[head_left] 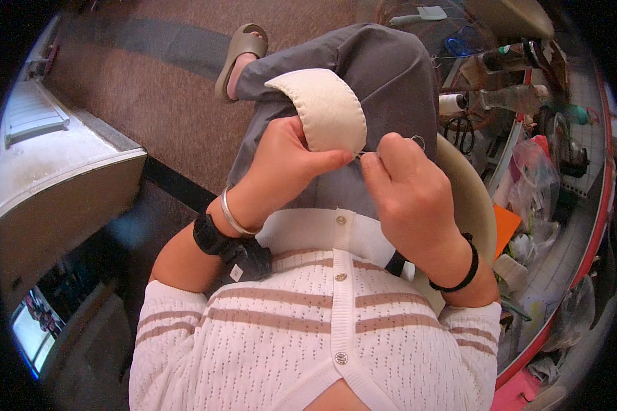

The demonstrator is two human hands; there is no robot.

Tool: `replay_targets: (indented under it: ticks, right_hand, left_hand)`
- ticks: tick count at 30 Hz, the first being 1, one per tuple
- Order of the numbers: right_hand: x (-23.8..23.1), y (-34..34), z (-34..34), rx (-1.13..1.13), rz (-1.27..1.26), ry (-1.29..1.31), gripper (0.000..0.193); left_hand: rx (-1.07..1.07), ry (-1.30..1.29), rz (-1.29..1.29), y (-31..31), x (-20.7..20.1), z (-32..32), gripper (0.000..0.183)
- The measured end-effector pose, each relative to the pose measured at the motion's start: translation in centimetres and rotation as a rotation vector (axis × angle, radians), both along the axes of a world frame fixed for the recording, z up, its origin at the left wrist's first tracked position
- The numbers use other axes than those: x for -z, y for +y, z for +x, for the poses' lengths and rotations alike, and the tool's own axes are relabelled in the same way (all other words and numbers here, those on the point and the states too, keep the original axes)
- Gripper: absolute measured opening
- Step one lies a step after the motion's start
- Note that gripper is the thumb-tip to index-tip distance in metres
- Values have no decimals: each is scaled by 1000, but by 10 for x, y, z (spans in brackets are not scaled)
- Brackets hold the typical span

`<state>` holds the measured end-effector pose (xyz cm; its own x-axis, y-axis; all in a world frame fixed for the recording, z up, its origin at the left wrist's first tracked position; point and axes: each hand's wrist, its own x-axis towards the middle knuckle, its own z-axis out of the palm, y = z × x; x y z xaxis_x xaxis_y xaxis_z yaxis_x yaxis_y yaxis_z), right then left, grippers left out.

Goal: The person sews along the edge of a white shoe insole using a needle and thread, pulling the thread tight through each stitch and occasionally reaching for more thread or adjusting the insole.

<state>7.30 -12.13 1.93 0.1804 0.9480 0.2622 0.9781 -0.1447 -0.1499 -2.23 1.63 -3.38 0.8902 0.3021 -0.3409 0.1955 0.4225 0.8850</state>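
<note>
My left hand (281,161) holds a cream felt piece (332,109), its thumb on the near edge and the other fingers mostly hidden behind it. The piece is curved, ends in a point at the upper left and has a row of hand stitches along its inner edge. Close beside its lower right corner, my right hand (411,188) is closed in a pinch. A thin needle (360,157) shows between the right fingertips and the felt; most of it is hidden. Above the right knuckles curls a loop of fine thread (418,142).
Under my hands are my lap and grey trousers (384,75). To the right, a cluttered rack (562,164) holds a white thread spool (451,103), black-handled scissors (461,130), bottles and plastic bags. A pale-topped table (68,161) stands at the left, with a lit screen (38,332) below.
</note>
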Motion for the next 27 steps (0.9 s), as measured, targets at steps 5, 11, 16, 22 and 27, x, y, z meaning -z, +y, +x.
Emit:
replay_targets:
  ticks: [5, 11, 16, 22, 27]
  right_hand:
    - [11, 5, 1, -32, -39, 9, 10]
    - [-2, -2, 26, 98, 59, 629, 8]
    - [40, -11, 29, 302, 176, 1228, 6]
    - [46, -8, 29, 32, 206, 1273, 5]
    - [41, -8, 32, 5, 199, 1061, 6]
  left_hand:
    - [14, -20, 39, -2, 0, -1, 21]
    - [6, -17, -99, 3, -8, -2, 23]
    - [42, -46, -319, 0, -6, 0, 29]
    - [59, -52, -369, -2, -5, -2, 30]
    - [56, -60, -395, -1, -8, -3, 32]
